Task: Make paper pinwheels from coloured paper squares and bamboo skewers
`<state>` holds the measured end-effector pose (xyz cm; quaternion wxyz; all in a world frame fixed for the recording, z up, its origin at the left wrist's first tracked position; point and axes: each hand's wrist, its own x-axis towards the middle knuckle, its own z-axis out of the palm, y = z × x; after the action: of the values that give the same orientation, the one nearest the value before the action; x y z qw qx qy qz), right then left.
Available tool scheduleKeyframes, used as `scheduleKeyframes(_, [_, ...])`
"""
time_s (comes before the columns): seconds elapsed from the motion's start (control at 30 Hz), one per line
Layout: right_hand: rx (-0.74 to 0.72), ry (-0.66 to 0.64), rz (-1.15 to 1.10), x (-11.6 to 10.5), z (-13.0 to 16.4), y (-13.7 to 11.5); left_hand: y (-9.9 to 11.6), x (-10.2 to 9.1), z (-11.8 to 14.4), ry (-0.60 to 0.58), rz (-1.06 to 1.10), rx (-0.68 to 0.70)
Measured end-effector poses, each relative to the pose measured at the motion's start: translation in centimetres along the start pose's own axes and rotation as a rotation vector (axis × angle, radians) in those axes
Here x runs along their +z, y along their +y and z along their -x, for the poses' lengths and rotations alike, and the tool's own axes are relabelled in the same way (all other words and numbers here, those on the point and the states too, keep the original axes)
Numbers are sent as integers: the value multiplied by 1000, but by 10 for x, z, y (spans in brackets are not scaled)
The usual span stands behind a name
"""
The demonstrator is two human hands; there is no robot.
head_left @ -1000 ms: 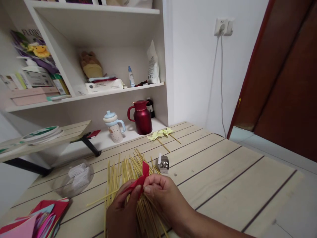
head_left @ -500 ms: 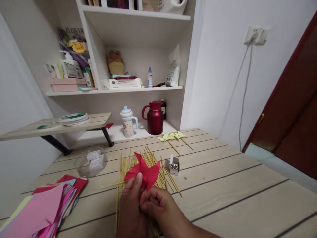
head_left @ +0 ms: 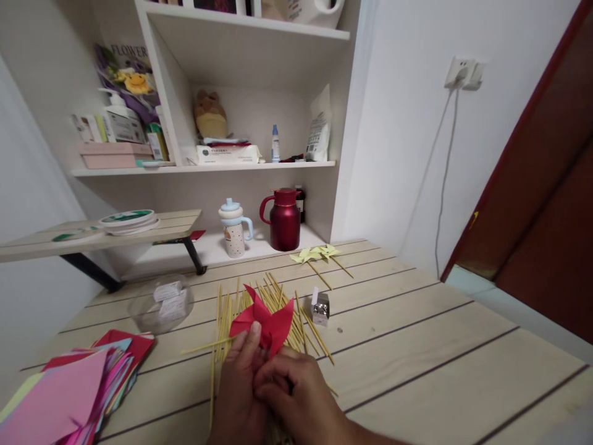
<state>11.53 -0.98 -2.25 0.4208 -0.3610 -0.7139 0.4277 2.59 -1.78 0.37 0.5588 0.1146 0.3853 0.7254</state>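
Observation:
A red folded paper pinwheel (head_left: 265, 320) is pinched at its lower edge between my two hands, just above the wooden table (head_left: 417, 334). My left hand (head_left: 238, 389) has its thumb pressed on the paper's left flap. Fingers curled, my right hand (head_left: 296, 392) grips the paper's underside. Under and behind the pinwheel lie several thin bamboo sticks (head_left: 227, 309), spread like a fan. Two yellow pinwheels on sticks (head_left: 317, 254) rest farther back. A small shiny metal box (head_left: 320, 307) sits just right of the sticks.
A stack of coloured paper sheets (head_left: 78, 389) lies at the front left, a clear plastic tub (head_left: 160, 303) behind it. On the low shelf stand a red jug (head_left: 283, 219) and a white cup (head_left: 233, 228). A small side table (head_left: 106, 232) stands left; a red door (head_left: 546, 204) is at right.
The pinwheel has been turned from edge-on to face me with its flaps spread. My view swung left, so the paper stack and shelf show more.

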Motion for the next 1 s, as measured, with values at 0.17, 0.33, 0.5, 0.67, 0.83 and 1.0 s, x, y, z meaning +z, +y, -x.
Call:
scheduleKeyframes(0.17, [-105, -4, -4, -9, 0, -6, 1, -1, 0, -5, -91, 23])
scheduleKeyframes(0.33, [107, 43, -548, -25, -8, -12, 24, -3, 2, 83, -259, 98])
scheduleKeyframes(0.5, [231, 70, -919, -35, -16, -5, 32, -2, -1, 187, -651, 263])
scheduleKeyframes(0.67, [218, 123, -966, -42, -17, -4, 16, -3, -5, 162, -736, 455])
scheduleKeyframes(0.83, [205, 122, -913, -43, -16, -4, 14, -4, -4, 139, -780, 452])
scheduleKeyframes(1.0, [160, 107, -803, -40, -16, -6, 11, -12, -12, 92, -808, 520])
